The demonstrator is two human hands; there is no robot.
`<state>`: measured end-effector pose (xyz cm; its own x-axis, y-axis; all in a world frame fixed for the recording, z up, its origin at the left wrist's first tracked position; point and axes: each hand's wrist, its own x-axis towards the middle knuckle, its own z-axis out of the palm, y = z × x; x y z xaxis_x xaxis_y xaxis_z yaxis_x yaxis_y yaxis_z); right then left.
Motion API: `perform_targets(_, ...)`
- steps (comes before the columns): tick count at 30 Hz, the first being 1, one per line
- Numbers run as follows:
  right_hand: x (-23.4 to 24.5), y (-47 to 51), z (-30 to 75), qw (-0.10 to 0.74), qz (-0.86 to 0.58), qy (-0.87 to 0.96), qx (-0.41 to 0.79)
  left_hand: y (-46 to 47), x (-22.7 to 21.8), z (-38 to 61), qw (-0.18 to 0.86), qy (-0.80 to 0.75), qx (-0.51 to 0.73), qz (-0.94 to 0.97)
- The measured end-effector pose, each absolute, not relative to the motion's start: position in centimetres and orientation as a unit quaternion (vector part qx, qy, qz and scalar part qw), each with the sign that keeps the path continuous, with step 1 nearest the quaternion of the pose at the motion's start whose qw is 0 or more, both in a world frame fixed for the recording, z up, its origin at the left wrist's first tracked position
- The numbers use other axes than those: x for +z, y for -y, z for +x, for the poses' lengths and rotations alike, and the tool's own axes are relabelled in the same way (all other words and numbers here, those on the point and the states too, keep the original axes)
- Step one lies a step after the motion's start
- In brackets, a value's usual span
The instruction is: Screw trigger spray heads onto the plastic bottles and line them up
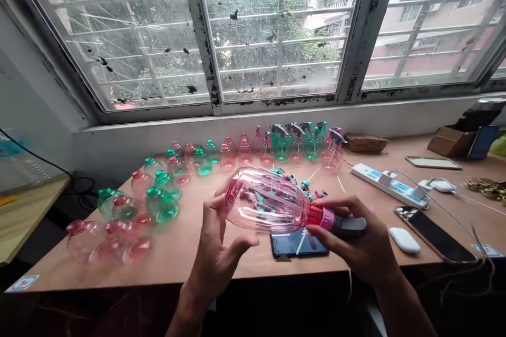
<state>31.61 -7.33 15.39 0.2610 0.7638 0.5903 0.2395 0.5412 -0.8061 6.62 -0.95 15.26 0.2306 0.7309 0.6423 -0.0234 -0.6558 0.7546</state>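
Observation:
A clear pink spray bottle (264, 202) lies on its side in the air above the table, its base to the left. My right hand (359, 242) grips it at the neck, thumb and fingers around the pink collar (327, 218) of a dark grey trigger head (350, 226). At the base, my left hand (219, 247) has its thumb stretched out apart from the bottle. Its fingers are partly behind the base, seemingly touching it. Behind the bottle lies a pile of pink and green trigger heads (282, 174), partly hidden.
Several pink and green bottles without heads (162, 204) stand at the left and back. Bottles with trigger heads (281, 145) line the wall. A phone (279, 245) lies below the held bottle. Rightward are a power strip (389, 184), another phone (435, 234) and a white case (405, 240).

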Motion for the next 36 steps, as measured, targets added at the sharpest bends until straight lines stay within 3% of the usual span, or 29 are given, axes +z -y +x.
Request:
perform_targets(4, 15.3, 7.8, 31.5, 0.642, -0.451, 0.57, 0.244, 1.3, 15.7, 6.6, 0.292, -0.256, 0.561, 0.731)
perform_targets(10, 16.0, 8.4, 32.4, 0.656, -0.394, 0.519, 0.381, 1.1, 15.6, 7.3, 0.069, -0.206, 0.621, 0.753)
perform_targets(12, 16.1, 8.7, 32.6, 0.665, -0.398, 0.523, 0.355, 1.4, 15.6, 7.8, 0.08, -0.204, 0.608, 0.763)
perform_targets(16, 15.7, 9.0, 32.7, 0.652, -0.438, 0.56, 0.264, 2.0, 15.5, 8.1, 0.223, -0.218, 0.601, 0.736)
perform_targets(18, 15.5, 8.7, 32.6, 0.644, -0.432, 0.557, 0.296, 1.8, 15.5, 7.8, 0.267, -0.207, 0.604, 0.722)
perform_targets(23, 15.6, 7.8, 32.0, 0.655, -0.372, 0.493, 0.436, 0.8, 15.7, 6.5, 0.171, -0.198, 0.579, 0.773)
perform_targets(31, 14.3, 7.0, 31.2, 0.678, -0.366, 0.495, 0.402, 0.9, 15.5, 6.7, 0.244, -0.2, 0.592, 0.741)
perform_targets(36, 14.7, 6.6, 30.6, 0.699, -0.353, 0.428, 0.452, 0.7, 15.6, 6.6, 0.177, -0.19, 0.579, 0.773)
